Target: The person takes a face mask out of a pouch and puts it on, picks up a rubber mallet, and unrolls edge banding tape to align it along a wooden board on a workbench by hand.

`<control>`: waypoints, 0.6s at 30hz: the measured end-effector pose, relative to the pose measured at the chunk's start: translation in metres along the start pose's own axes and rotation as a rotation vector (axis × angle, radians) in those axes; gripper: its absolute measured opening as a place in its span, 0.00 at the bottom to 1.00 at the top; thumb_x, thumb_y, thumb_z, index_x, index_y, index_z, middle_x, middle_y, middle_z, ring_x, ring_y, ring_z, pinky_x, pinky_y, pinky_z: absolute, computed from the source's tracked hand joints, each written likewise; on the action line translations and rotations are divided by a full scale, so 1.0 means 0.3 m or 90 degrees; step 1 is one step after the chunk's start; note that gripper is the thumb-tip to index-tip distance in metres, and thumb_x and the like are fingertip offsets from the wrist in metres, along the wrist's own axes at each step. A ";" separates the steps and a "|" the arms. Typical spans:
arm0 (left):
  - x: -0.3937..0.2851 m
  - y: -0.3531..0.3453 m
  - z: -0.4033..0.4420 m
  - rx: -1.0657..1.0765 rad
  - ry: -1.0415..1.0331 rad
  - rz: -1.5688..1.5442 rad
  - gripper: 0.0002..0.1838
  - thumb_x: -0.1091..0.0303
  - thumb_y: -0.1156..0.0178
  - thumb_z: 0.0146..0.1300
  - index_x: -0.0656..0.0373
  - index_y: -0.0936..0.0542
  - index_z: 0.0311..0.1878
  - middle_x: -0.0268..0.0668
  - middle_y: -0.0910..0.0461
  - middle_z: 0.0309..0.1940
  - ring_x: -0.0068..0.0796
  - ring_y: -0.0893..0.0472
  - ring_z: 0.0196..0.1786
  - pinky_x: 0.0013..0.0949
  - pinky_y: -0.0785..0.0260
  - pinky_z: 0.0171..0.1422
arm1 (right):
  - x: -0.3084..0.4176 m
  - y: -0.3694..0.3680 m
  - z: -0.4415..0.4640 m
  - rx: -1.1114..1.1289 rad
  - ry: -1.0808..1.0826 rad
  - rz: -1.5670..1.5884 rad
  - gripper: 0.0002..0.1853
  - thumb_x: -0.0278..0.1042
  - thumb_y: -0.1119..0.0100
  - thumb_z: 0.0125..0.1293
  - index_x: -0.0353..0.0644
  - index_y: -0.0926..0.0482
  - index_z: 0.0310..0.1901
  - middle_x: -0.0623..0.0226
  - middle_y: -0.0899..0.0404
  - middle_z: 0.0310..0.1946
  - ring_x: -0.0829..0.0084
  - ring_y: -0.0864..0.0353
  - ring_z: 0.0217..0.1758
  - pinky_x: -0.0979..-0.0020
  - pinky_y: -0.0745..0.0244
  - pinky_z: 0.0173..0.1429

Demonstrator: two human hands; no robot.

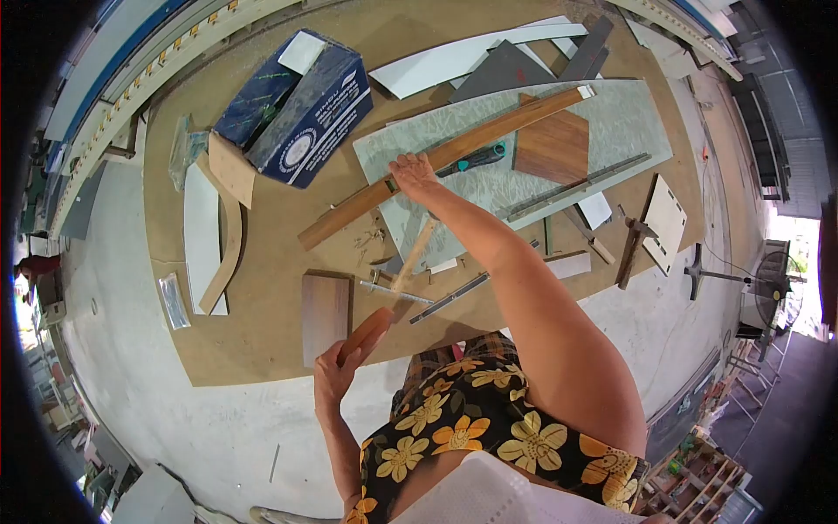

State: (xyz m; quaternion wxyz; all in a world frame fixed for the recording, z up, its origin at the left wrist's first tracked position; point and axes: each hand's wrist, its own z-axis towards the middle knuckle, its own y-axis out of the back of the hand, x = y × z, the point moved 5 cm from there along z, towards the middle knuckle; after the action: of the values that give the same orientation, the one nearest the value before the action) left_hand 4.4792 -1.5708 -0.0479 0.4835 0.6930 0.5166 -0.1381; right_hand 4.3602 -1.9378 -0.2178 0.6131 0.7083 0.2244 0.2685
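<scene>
Near the lower middle, my left hand is closed round a short brown wooden piece. My right hand reaches across the table and grips a long brown wooden strip, which lies slanting over a pale patterned board. Between my hands is a narrow light wooden stick; whether it joins the brown piece is unclear. A brown panel lies beside my left hand. Just below the long strip rests a green-and-black tool.
The brown table holds a blue box, a curved wooden piece, a small plastic packet, a metal bar, a hammer and a white board. A fan stands at the right.
</scene>
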 end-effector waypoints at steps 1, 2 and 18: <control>0.012 0.002 -0.003 0.000 0.008 0.008 0.14 0.65 0.40 0.55 0.66 0.22 0.38 0.47 0.25 0.20 0.32 0.26 0.23 0.34 0.33 0.31 | -0.009 0.004 -0.003 -0.004 0.016 -0.013 0.10 0.31 0.51 0.58 0.48 0.28 0.43 0.64 0.30 0.43 0.65 0.33 0.54 0.55 0.44 0.60; 0.022 0.005 -0.003 -0.001 0.016 0.016 0.14 0.65 0.40 0.55 0.66 0.22 0.38 0.47 0.25 0.20 0.31 0.27 0.23 0.34 0.33 0.31 | -0.020 0.009 -0.006 -0.006 0.034 -0.029 0.11 0.31 0.50 0.58 0.48 0.28 0.44 0.64 0.30 0.42 0.65 0.33 0.54 0.55 0.44 0.61; -0.058 -0.074 -0.018 0.018 -0.057 0.050 0.11 0.66 0.40 0.55 0.65 0.22 0.36 0.47 0.28 0.19 0.35 0.29 0.21 0.34 0.35 0.29 | -0.123 0.391 -0.066 0.027 0.138 -0.014 0.29 0.34 0.36 0.48 0.54 0.32 0.55 0.68 0.29 0.50 0.64 0.31 0.56 0.58 0.40 0.59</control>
State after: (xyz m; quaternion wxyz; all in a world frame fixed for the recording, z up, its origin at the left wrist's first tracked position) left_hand 4.4512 -1.5764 -0.0450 0.5013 0.7126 0.4649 -0.1573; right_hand 4.3180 -1.9643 -0.1035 0.5731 0.6855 0.3025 0.3320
